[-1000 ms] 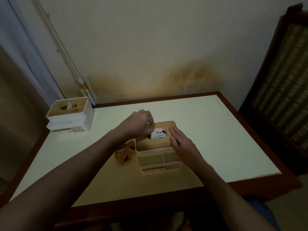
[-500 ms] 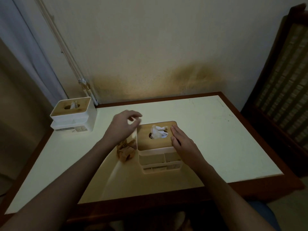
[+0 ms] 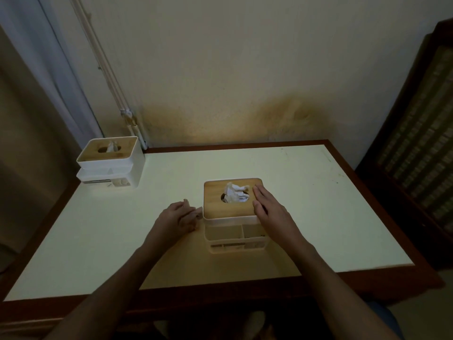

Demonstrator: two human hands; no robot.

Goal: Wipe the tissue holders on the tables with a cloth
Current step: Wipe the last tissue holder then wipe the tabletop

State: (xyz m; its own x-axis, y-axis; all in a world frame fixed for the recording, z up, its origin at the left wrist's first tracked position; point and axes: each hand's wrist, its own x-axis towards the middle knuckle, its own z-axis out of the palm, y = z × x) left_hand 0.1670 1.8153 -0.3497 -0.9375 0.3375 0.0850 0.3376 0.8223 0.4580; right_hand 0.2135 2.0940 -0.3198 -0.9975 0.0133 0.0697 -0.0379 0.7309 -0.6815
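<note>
A white tissue holder (image 3: 232, 231) with a wooden lid and a crumpled tissue (image 3: 235, 192) poking from its slot stands mid-table. My right hand (image 3: 269, 212) lies flat on the lid's right side, fingers straight. My left hand (image 3: 177, 218) is down on the table just left of the holder, fingers curled over a small brown cloth (image 3: 199, 212); only a corner of the cloth shows at my fingertips. A second, matching tissue holder (image 3: 110, 163) sits at the table's far left corner.
The pale table top (image 3: 306, 204) has a dark wooden rim and stands against a stained wall. A pipe (image 3: 117, 94) runs down the wall by the far holder. A dark woven-panel cabinet (image 3: 421, 143) stands close on the right. A curtain hangs at the left.
My left hand has left the tissue at the lid's slot, swung left and dropped onto the cloth beside the holder. My right hand has stayed on the lid.
</note>
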